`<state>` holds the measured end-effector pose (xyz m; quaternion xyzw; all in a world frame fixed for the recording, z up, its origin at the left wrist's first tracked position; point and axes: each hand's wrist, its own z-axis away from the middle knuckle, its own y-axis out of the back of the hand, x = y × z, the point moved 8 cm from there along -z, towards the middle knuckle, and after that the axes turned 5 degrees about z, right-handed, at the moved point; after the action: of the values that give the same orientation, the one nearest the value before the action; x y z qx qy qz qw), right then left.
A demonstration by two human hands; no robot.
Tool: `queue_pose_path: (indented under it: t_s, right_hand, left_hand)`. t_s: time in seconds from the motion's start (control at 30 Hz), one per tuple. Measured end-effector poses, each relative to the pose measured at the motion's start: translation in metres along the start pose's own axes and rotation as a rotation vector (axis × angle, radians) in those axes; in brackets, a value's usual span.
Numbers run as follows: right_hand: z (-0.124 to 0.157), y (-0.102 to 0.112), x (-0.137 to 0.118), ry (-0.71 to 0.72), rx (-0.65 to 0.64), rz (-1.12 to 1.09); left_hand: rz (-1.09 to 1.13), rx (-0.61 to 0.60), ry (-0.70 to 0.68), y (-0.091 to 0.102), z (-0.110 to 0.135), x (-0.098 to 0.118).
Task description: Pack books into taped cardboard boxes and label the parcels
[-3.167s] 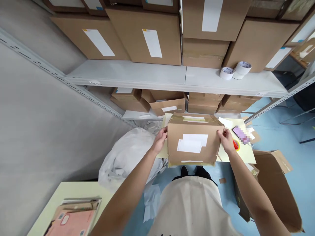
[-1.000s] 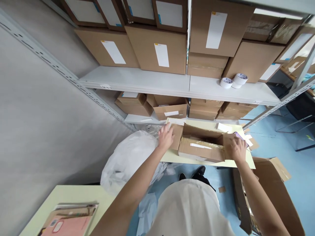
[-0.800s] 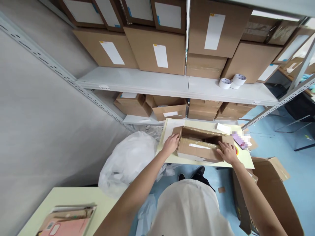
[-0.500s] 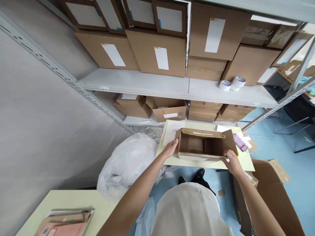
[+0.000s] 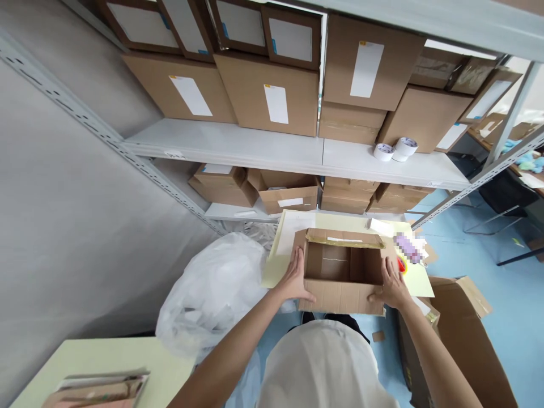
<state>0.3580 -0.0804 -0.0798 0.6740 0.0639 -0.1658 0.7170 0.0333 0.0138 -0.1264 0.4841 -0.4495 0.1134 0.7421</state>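
An open cardboard box (image 5: 340, 297) sits at the near edge of a pale yellow table (image 5: 419, 279), its inside showing bare cardboard. The near flap is folded out towards me, and the far flap carries strips of tape. My left hand (image 5: 295, 280) grips the box's left side, fingers along the outer flap and thumb at the near flap. On the opposite side, my right hand (image 5: 391, 286) holds the right flap, its thumb on the near flap's corner. A red and yellow tape roll (image 5: 402, 264) lies just right of the box.
Grey shelving (image 5: 272, 156) holding labelled cartons stands ahead. White tape rolls (image 5: 384, 152) rest on its middle shelf. A big translucent bag (image 5: 212, 289) bulges at left. Right of me, a large open carton (image 5: 463, 334) stands on the blue floor. Another table (image 5: 114, 354) is at lower left.
The near flap has swung outward towards me. Both hands have shifted onto the box's sides and near flap, and the box has come slightly closer. The tape roll is now more visible.
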Motion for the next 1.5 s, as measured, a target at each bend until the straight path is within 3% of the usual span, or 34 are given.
queue_pose_path:
  t_s: [0.13, 0.3, 0.43, 0.5, 0.57, 0.67, 0.77, 0.83, 0.97, 1.13, 1.27, 1.37, 1.5]
  right_hand:
    - [-0.01, -0.025, 0.016, -0.026, -0.03, -0.183]
    - [-0.027, -0.023, 0.03, -0.08, 0.039, -0.17]
    - [-0.025, -0.014, 0.018, -0.06, 0.156, 0.006]
    - [-0.023, -0.007, -0.006, -0.005, 0.231, 0.154]
    - [-0.026, -0.007, -0.05, 0.17, 0.214, 0.234]
    - [-0.04, -0.025, -0.127, 0.55, -0.062, 0.187]
    - [-0.066, -0.041, -0.167, 0.638, -0.331, 0.145]
    - [-0.08, -0.048, -0.178, 0.645, -0.408, 0.121]
    - [-0.087, -0.053, -0.18, 0.667, -0.397, 0.081]
    - [-0.08, -0.053, -0.179, 0.692, -0.302, 0.09]
    - [-0.075, -0.054, -0.18, 0.733, -0.216, 0.143]
    - [-0.073, -0.054, -0.18, 0.75, -0.181, 0.18]
    - [-0.07, -0.053, -0.181, 0.766, -0.187, 0.197]
  left_hand:
    - [0.117, 0.063, 0.01, -0.005, -0.006, 0.0]
    - [0.256, 0.137, 0.062, 0.002, -0.032, 0.009]
    - [0.327, 0.151, 0.085, 0.001, -0.045, 0.013]
    - [0.346, 0.138, 0.086, -0.007, -0.046, 0.015]
    - [0.35, 0.118, 0.071, -0.017, -0.047, 0.017]
    - [0.321, 0.112, 0.049, -0.028, -0.051, 0.021]
    - [0.259, 0.104, 0.015, -0.032, -0.054, 0.021]
    - [0.212, 0.09, 0.008, -0.033, -0.049, 0.016]
    - [0.173, 0.096, 0.138, -0.024, -0.024, -0.015]
    - [0.104, 0.402, 0.665, 0.031, 0.001, -0.09]
    - [0.082, 0.45, 0.827, 0.056, -0.031, -0.133]
    - [0.105, 0.43, 0.899, 0.051, -0.06, -0.156]
    - [0.193, 0.361, 0.974, 0.038, -0.074, -0.176]
